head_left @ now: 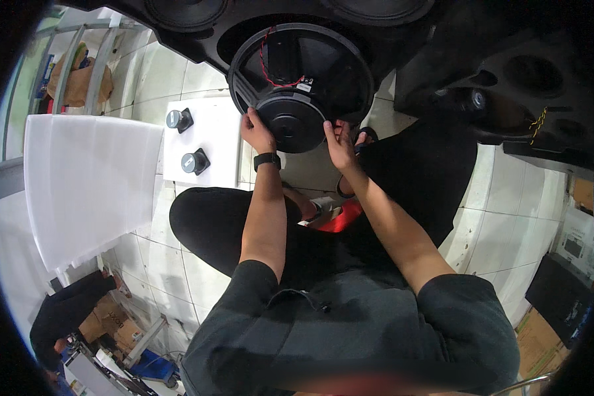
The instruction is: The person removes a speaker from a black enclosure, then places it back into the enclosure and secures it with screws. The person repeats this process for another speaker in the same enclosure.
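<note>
A large round black loudspeaker driver stands in front of me, tilted, with its back and magnet facing me. A red-and-black twisted wire runs across its frame to a white-labelled terminal. My left hand, with a black band at the wrist, is closed on the driver's lower left edge beside the magnet. My right hand grips the lower right edge, thumb on the near side and fingers partly hidden. Behind the driver is a black speaker cabinet with a round opening.
Two small drivers stand on a white foam sheet to my left, near stacked white foam sheets. Another black cabinet with a yellow-black wire is at right. A co-worker bends over at lower left.
</note>
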Tool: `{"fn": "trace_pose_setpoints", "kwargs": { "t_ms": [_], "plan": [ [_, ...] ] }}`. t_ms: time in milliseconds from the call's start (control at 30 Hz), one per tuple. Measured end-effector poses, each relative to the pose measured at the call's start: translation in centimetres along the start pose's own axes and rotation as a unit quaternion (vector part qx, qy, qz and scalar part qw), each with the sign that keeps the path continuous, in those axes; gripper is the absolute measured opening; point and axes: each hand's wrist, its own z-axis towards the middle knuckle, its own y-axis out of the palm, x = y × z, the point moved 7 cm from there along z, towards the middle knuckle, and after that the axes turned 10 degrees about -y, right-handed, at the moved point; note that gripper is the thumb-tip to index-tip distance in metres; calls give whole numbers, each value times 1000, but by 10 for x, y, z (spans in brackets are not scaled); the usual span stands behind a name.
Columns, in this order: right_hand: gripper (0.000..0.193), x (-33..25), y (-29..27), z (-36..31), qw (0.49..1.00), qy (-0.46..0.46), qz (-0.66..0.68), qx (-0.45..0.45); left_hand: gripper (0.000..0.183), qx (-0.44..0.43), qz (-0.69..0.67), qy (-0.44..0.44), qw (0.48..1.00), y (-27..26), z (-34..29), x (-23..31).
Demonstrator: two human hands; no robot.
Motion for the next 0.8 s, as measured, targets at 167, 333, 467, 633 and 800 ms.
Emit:
{"fn": "trace_pose_setpoints", "kwargs": {
  "t_ms": [167, 333, 467, 633, 800],
  "plan": [
    [72, -17, 6, 3, 990, -134, -16, 37, 40, -55, 42, 78, 994, 8, 8, 28],
    [75, -53, -4, 15, 916, -255, -294, 101, 37, -76, 63, 97, 990, 20, 11, 45],
    [70, -65, 0, 30, 922, -268, -270, 66, 37, -65, 71, 70, 993, 20, 11, 43],
    [67, -72, 2, 32, 976, -209, -47, 29, 37, -46, 67, 71, 994, 14, 9, 35],
    [69, -93, -3, 34, 957, -259, -134, 8, 41, 5, -13, 9, 1000, 3, 2, 18]
  ]
}}
